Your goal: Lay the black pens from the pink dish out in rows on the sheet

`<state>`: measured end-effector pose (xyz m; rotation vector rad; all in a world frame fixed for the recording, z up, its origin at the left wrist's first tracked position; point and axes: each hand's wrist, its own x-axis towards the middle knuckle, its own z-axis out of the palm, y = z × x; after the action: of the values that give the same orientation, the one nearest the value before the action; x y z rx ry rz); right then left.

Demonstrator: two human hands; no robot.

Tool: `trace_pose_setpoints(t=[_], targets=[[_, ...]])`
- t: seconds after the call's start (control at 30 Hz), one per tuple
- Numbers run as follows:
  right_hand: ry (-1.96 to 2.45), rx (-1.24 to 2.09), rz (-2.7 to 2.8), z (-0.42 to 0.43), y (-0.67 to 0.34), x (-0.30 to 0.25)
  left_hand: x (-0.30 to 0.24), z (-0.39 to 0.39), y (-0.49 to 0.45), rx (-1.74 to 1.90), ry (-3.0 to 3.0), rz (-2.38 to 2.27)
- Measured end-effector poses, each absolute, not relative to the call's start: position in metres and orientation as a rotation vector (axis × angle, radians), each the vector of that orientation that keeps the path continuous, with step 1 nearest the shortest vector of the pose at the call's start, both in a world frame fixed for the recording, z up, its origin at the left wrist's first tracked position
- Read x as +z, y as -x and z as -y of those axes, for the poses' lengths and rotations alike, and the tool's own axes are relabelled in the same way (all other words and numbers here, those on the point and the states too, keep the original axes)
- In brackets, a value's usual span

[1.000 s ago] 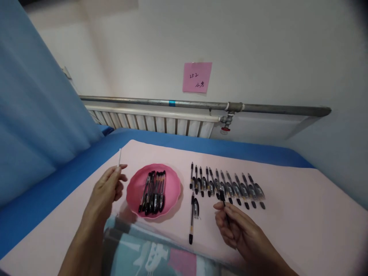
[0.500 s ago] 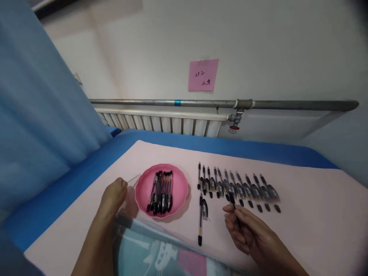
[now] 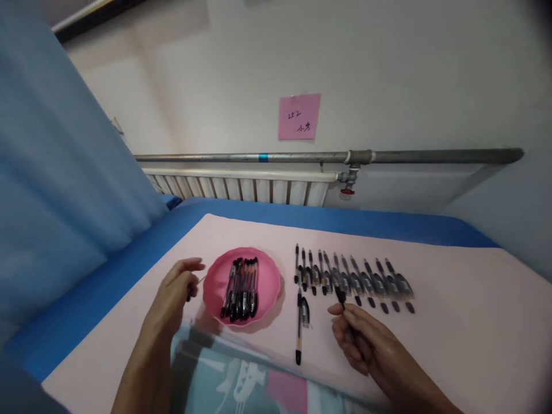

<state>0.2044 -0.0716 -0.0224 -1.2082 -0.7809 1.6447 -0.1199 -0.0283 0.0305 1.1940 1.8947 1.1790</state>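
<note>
My right hand [image 3: 360, 339] is closed around a black pen [image 3: 340, 296], its dark end pointing up and away, just below a row of pens. My left hand [image 3: 175, 293], beside the left rim of a pink scalloped plate [image 3: 274, 287], grips a thin, pale, rod-like thing [image 3: 200, 280]; a dark bit shows at the palm and its kind is unclear. Its index finger is raised. Several black capped pens [image 3: 241, 290] lie bundled in the plate. Between plate and right hand lies an uncapped pen [image 3: 298, 328] with a loose cap [image 3: 305, 311] beside it.
Several uncapped pens with caps [image 3: 353, 282] lie in a row on the pink sheet [image 3: 452, 322]. A patterned teal cloth [image 3: 207, 374] covers the near edge. Behind are a radiator [image 3: 241, 187], a pipe [image 3: 194, 157] and a wall note [image 3: 299, 117]. A blue curtain [image 3: 56, 149] hangs left.
My left hand has turned and lifted its index finger, moving slightly up and right. My right hand keeps its pen in nearly the same place. The camera view has shifted a little.
</note>
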Motion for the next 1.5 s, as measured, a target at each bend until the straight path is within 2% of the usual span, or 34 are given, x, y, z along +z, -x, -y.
trace_pose_setpoints(t=[0.1,0.2,0.27,0.37,0.47,0.7,0.9,1.17,1.3,1.5], targets=[[1.211,1.607,0.890,0.076,-0.206,-0.019,0.043,0.037,0.075,1.171,-1.057,-1.195],[1.180,1.518,1.124,0.085,-0.210,-0.009,0.053,0.045,0.030,1.093,-1.049,-0.888],[1.171,1.337,1.379,0.092,-0.215,0.001,0.056,0.049,0.007,0.987,-1.099,-0.790],[1.236,0.880,1.763,0.100,-0.228,0.015,0.056,0.051,-0.019,0.759,-1.186,-0.654],[1.348,0.481,1.909,0.101,-0.244,0.021,0.053,0.051,-0.032,0.619,-1.255,-0.611],[1.347,0.169,2.111,0.095,-0.258,0.015,0.043,0.049,-0.032,0.503,-1.302,-0.627],[1.344,0.082,2.286,0.094,-0.254,0.017,0.038,0.046,-0.022,0.446,-1.242,-0.588],[1.292,-0.054,2.510,0.098,-0.246,0.009,0.033,0.050,-0.026,0.185,-1.201,-0.661],[1.249,0.203,2.510,0.096,-0.242,-0.001,0.024,0.047,-0.027,0.260,-1.169,-0.689],[1.349,0.732,2.190,0.090,-0.239,0.000,0.020,0.040,-0.015,0.524,-1.215,-0.853]])
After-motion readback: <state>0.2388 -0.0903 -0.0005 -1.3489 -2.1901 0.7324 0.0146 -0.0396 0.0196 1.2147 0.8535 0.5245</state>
